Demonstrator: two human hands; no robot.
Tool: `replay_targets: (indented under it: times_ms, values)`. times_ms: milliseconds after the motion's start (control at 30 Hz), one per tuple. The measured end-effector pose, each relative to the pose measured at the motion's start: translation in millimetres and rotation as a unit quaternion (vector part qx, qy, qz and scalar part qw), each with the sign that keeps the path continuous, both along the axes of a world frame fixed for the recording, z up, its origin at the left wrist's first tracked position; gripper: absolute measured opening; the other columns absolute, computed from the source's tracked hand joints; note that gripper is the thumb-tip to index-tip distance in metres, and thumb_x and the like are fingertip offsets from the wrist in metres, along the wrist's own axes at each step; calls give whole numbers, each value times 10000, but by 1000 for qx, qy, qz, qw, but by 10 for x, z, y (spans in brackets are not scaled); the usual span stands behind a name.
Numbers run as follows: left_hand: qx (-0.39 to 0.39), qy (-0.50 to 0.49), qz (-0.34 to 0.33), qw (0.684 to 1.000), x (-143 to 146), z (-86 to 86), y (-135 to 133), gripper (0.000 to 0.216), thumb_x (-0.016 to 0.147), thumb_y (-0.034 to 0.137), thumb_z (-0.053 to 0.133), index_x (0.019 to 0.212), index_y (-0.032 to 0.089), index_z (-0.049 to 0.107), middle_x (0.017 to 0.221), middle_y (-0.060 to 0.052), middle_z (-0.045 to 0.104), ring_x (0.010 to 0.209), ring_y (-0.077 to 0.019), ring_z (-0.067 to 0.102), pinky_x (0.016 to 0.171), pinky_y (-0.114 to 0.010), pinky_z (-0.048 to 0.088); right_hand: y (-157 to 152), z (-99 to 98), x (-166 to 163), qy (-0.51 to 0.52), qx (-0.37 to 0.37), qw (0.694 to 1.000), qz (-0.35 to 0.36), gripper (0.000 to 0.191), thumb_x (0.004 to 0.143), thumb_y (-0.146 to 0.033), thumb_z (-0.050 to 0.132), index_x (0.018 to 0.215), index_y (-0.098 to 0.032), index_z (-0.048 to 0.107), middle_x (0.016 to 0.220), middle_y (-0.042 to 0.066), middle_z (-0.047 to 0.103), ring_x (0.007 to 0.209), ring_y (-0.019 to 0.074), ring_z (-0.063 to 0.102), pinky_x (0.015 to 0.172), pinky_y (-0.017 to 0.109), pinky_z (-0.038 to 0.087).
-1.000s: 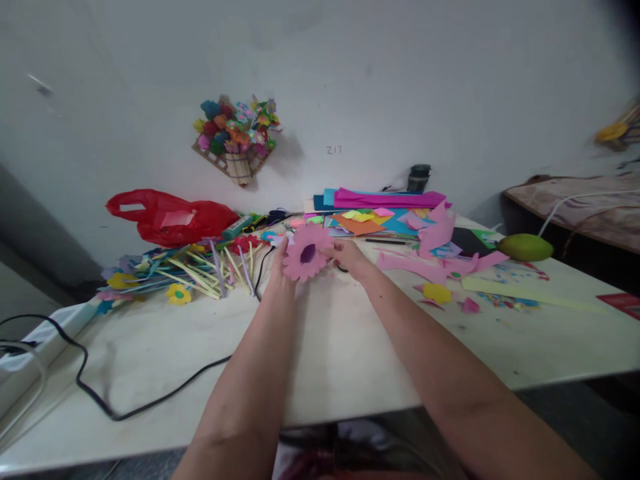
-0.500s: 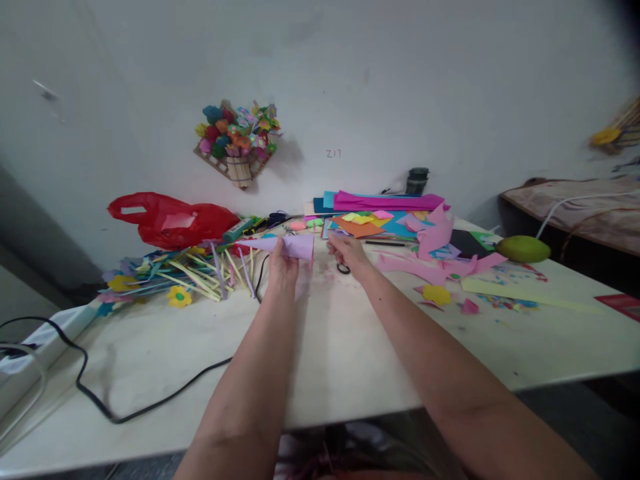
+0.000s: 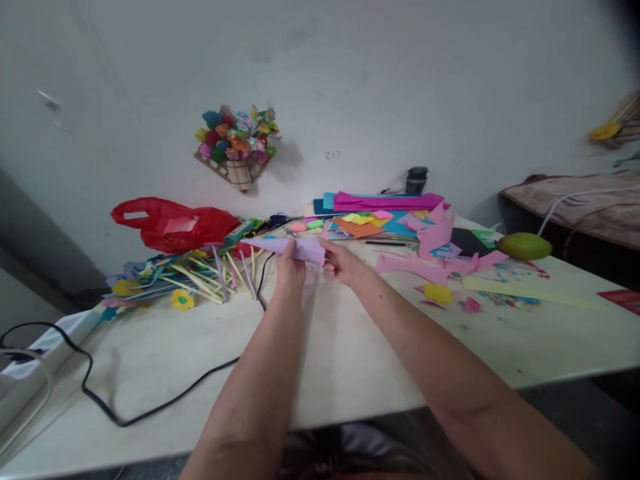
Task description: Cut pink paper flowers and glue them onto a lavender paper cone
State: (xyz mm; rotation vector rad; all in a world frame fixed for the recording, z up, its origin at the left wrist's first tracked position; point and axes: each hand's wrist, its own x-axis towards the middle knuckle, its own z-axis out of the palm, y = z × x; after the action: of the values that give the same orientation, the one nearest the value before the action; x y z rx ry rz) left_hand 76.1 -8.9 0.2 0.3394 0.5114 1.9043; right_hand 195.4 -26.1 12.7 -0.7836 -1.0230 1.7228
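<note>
A light purple paper cone (image 3: 309, 250) lies sideways above the table, its narrow tip pointing left and its wide end right. My left hand (image 3: 291, 267) is closed round its middle, with the thumb on top. At the wide end, my right hand (image 3: 345, 262) has its fingers curled and pinches the rim of the cone. What lies behind the right fingers is hidden. Left of the cone are pale yellow and purple paper strips (image 3: 205, 277) and a yellow paper flower (image 3: 182, 298).
A red plastic bag (image 3: 185, 227) sits at the back left. Stacked coloured paper (image 3: 385, 201) lies along the wall. Pink paper scraps (image 3: 435, 240) and a green mango-like fruit (image 3: 525, 246) are at right. A black cable (image 3: 175, 399) crosses the left side near a white power strip (image 3: 65, 333).
My right hand has moved left onto the cone's wide end, where before it was apart from it. The cone has shifted slightly right and tilted. A black ring below my right hand no longer shows.
</note>
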Motion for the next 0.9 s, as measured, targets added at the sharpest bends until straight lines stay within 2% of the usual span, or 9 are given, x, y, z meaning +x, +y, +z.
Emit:
replay_targets:
  times_ms: [100, 233, 367, 500, 600, 667, 767, 900]
  values:
    - [-15, -2, -35, 999, 28, 17, -48, 95, 856, 96, 567, 886, 184, 584, 740, 12, 649, 700, -96, 643, 734, -196, 520, -25, 9, 17, 3, -24, 999, 25, 239, 796, -401, 672, 791, -187, 567, 531, -66, 508, 323, 22, 258, 305, 169, 152]
    - [-39, -6, -58, 998, 37, 58, -74, 66, 896, 152, 538, 848, 177, 576, 739, -5, 649, 737, -116, 656, 782, -227, 535, -20, 0, 53, -32, 3, 999, 43, 272, 785, -429, 673, 766, -185, 553, 515, -61, 497, 318, 32, 261, 299, 178, 161]
    - [-40, 14, -22, 999, 11, 77, -50, 68, 919, 203, 528, 870, 187, 573, 797, -7, 666, 836, -118, 662, 819, -216, 523, 8, 18, 126, -28, 46, 997, 51, 429, 776, -619, 596, 762, -192, 556, 604, -8, 581, 335, 53, 291, 303, 217, 206]
    - [-6, 22, 2, 1000, -26, 45, -32, 28, 913, 202, 547, 907, 187, 570, 854, -17, 680, 889, -115, 662, 846, -223, 520, 56, 30, 189, -17, 28, 999, 31, 571, 786, -748, 434, 787, -192, 564, 677, 27, 631, 332, 59, 263, 307, 237, 199]
    - [33, 31, -10, 999, -42, 8, -27, 105, 880, 139, 579, 957, 211, 578, 892, -7, 693, 911, -111, 660, 854, -235, 517, 107, -2, 193, -10, -16, 1000, -7, 528, 845, -695, 381, 734, -197, 515, 575, -11, 559, 316, 53, 212, 309, 224, 175]
    - [54, 37, -23, 998, -46, -10, -23, 199, 836, 87, 612, 974, 228, 588, 895, 5, 698, 903, -110, 659, 850, -238, 510, 138, -38, 187, -14, -31, 999, -29, 449, 871, -617, 427, 696, -205, 467, 505, -53, 475, 308, 46, 184, 313, 208, 157]
    - [86, 55, -33, 994, -46, -21, -18, 287, 748, 72, 698, 972, 228, 610, 878, 14, 698, 850, -105, 657, 830, -225, 494, 155, -80, 185, -27, -14, 999, -27, 381, 832, -521, 564, 662, -208, 428, 456, -91, 395, 306, 37, 180, 317, 190, 150]
    - [122, 81, -49, 988, -49, -25, -22, 351, 662, 120, 781, 963, 218, 629, 909, 5, 700, 842, -102, 649, 827, -218, 484, 130, -64, 195, -19, 15, 1000, -10, 361, 773, -474, 657, 662, -191, 461, 450, -91, 419, 309, 21, 178, 316, 185, 132]
